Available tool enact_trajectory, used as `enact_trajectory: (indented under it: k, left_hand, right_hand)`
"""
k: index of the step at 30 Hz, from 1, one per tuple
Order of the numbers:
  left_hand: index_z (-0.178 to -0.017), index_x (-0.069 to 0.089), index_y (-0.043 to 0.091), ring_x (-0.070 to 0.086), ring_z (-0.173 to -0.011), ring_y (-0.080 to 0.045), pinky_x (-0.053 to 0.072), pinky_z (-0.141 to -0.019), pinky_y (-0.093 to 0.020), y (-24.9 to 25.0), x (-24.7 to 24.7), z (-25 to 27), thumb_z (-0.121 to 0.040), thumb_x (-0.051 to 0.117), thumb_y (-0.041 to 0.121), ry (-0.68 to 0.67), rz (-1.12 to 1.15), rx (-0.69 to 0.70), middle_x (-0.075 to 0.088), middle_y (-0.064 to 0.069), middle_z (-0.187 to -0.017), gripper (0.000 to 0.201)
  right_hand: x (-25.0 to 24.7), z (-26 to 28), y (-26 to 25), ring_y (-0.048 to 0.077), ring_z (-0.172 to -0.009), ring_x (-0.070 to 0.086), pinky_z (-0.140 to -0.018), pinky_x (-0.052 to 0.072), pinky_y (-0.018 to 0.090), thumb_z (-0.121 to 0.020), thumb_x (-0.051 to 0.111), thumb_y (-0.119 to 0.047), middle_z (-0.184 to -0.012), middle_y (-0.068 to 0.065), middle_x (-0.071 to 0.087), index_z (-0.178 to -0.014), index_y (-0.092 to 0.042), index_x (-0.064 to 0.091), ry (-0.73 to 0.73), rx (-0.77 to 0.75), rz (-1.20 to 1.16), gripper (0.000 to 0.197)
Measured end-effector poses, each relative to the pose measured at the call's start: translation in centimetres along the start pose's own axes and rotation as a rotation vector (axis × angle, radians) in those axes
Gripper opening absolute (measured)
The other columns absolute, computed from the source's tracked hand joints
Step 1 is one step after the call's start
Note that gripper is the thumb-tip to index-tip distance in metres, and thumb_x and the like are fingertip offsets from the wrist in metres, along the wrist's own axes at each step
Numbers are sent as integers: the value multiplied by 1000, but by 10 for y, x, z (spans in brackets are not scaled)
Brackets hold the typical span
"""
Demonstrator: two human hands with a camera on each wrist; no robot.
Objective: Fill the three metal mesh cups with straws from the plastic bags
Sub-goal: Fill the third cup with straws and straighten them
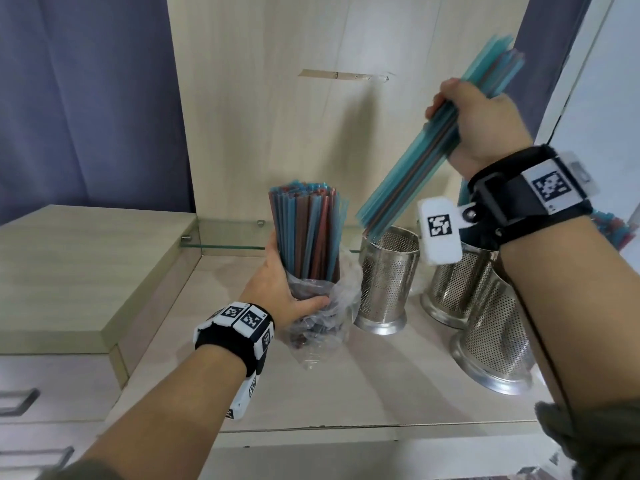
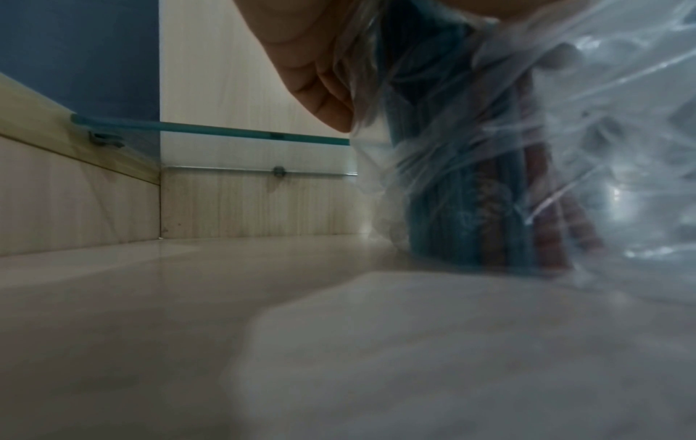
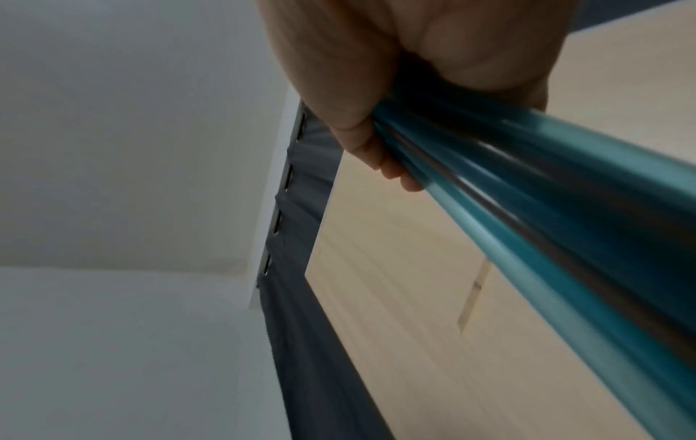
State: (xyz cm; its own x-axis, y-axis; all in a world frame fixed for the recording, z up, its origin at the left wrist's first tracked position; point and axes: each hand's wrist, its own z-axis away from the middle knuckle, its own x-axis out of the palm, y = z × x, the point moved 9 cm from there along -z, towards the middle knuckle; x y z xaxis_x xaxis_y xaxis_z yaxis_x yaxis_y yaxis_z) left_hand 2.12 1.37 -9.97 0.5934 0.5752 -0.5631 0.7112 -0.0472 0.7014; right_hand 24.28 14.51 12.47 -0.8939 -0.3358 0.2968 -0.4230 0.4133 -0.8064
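Note:
My left hand (image 1: 287,289) grips a clear plastic bag (image 1: 322,327) of blue and red straws (image 1: 308,230), held upright on the light wooden desk (image 1: 242,393). The left wrist view shows that bag (image 2: 527,166) close up, its bottom resting on the surface. My right hand (image 1: 481,126) holds a slanted bundle of mostly blue straws (image 1: 415,168) in a fist; its lower end hangs just over the rim of the left metal mesh cup (image 1: 384,282). Two more mesh cups stand to the right, one (image 1: 453,292) behind my right wristband and one (image 1: 495,344) nearer. The right wrist view shows the bundle (image 3: 527,208) blurred.
A raised wooden cabinet top (image 1: 79,271) with drawers lies to the left. A low glass shelf (image 1: 228,237) runs along the back panel (image 1: 294,116). More straws (image 1: 613,226) show at the far right behind my right forearm.

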Motion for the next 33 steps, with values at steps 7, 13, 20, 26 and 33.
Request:
enact_trajectory:
  k: [7, 13, 20, 26, 33]
  left_hand:
    - [-150, -1, 30, 54, -120, -17, 41, -101, -26, 1, -1, 2, -57, 91, 42, 7, -22, -7, 52, 2, -132, 131]
    - [-150, 1, 24, 55, -117, -15, 38, -96, -20, 2, 0, 3, -59, 91, 38, -4, -27, -12, 48, 11, -119, 129]
    - [-151, 2, 21, 53, -118, -11, 36, -97, -17, 3, 0, 2, -59, 91, 37, -3, -29, 11, 48, 12, -120, 129]
    - [-151, 2, 20, 53, -123, -16, 36, -99, -20, 1, 1, 1, -60, 90, 38, 0, -40, 4, 51, 2, -134, 128]
    - [-151, 2, 22, 53, -123, -17, 36, -99, -21, 0, 1, 2, -61, 90, 37, 3, -57, -13, 51, 1, -137, 127]
  right_hand:
    - [-18, -18, 52, 18, -62, 61, -71, 51, 37, -74, 62, -25, -53, -7, 64, -61, -18, 64, 45, 18, 336, 15]
    - [-12, 9, 144, 23, -84, 69, -82, 58, 35, -90, 67, -21, -82, 3, 72, -73, -14, 71, -172, 301, 661, 19]
    - [-13, 12, 153, 21, -91, 63, -79, 52, 31, -87, 71, -47, -107, 4, 65, -128, -7, 59, -268, 273, 1065, 59]
    - [-32, 36, 130, 27, -134, 47, -109, 39, 38, -81, 69, -62, -148, 8, 48, -152, -15, 34, -176, 162, 1094, 92]
    - [-59, 92, 156, 29, -143, 35, -114, 34, 45, -67, 77, -68, -160, 12, 27, -157, -19, 8, -196, 178, 1030, 124]
